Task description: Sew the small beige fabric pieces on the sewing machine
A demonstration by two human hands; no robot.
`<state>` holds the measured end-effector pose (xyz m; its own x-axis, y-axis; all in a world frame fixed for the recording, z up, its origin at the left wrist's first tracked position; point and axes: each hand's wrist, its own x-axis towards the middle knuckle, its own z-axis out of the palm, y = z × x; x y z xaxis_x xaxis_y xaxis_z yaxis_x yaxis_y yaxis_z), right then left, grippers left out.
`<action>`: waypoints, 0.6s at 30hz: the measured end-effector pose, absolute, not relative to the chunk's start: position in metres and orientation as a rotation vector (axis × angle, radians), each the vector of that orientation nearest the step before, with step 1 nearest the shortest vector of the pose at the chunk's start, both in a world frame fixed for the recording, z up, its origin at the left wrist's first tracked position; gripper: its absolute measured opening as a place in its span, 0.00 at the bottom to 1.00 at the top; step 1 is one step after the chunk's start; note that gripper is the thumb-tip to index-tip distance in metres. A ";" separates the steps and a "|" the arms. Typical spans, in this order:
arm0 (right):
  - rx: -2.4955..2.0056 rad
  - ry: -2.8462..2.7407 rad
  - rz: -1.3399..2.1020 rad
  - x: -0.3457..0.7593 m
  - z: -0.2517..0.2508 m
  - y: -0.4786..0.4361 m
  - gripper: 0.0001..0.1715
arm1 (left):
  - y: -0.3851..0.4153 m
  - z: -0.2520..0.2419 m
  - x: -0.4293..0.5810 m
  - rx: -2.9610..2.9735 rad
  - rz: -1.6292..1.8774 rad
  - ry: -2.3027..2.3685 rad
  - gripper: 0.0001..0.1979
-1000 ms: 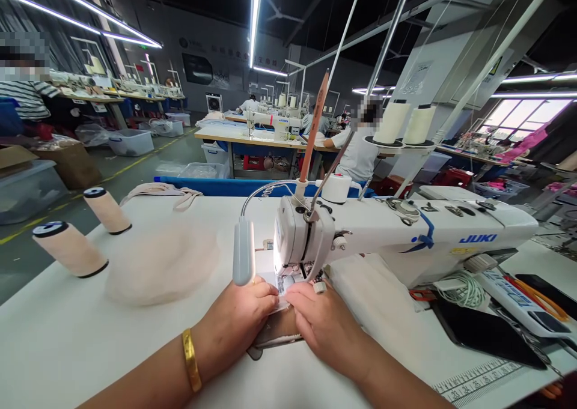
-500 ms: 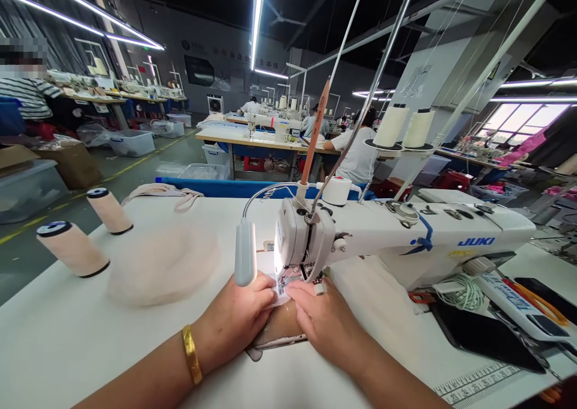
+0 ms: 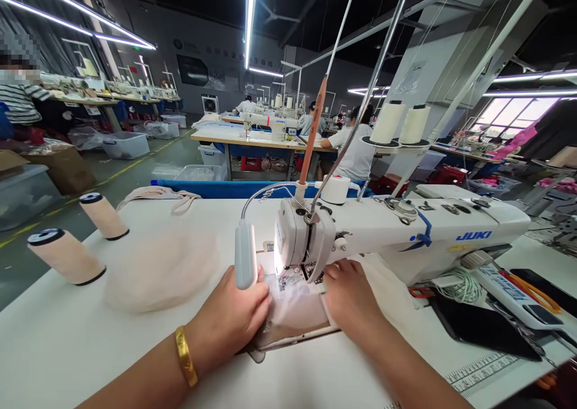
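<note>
A white sewing machine (image 3: 356,226) stands on the white table, its lamp (image 3: 246,256) lighting the needle area. Sheer pale fabric (image 3: 300,304) lies over the plate under the presser foot. My left hand (image 3: 238,307), with a gold bangle at the wrist, is left of the needle, fingers closed together at the fabric's edge; what they pinch is hidden. To the right of the needle, my right hand (image 3: 349,292) has its fingers curled down beside the machine head, their tips partly hidden. More pale fabric (image 3: 166,268) is heaped on the table at the left.
Two peach thread cones (image 3: 67,257) stand at the left. A black phone (image 3: 484,328), a coiled pale cord (image 3: 462,287), orange-handled scissors (image 3: 536,292) and a printed ruler (image 3: 482,373) are at the right. People sit at machines beyond.
My right hand has moved right and back, away from the needle. My left hand has shifted slightly left. More of the sheer fabric shows between them.
</note>
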<state>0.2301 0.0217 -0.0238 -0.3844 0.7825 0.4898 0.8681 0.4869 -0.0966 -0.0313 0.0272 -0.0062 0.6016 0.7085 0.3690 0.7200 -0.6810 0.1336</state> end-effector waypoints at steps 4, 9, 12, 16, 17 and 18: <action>-1.038 -2.313 0.002 0.227 -0.020 0.012 0.14 | 0.017 -0.001 -0.030 -2.952 -0.575 -1.143 0.16; -1.114 -2.518 0.088 0.216 -0.022 0.010 0.14 | 0.013 -0.007 -0.027 -3.029 -0.709 -1.077 0.11; -1.251 -2.345 -0.113 0.226 -0.023 0.017 0.12 | 0.007 -0.007 -0.019 -3.044 -0.765 -1.028 0.07; -1.040 -2.394 0.008 0.224 -0.019 0.010 0.11 | 0.002 -0.004 -0.010 -3.080 -0.814 -0.956 0.07; -1.031 -2.451 0.052 0.220 -0.019 0.007 0.12 | 0.002 -0.004 -0.010 -3.083 -0.832 -0.960 0.09; -1.042 -2.503 0.081 0.217 -0.018 0.005 0.13 | 0.003 -0.004 -0.011 -3.078 -0.843 -0.973 0.12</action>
<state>0.2167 0.0049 -0.0184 -0.6275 0.6895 0.3616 0.6647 0.7163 -0.2124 -0.0108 0.0032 -0.0044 0.7050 0.5820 0.4052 0.4844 -0.8126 0.3242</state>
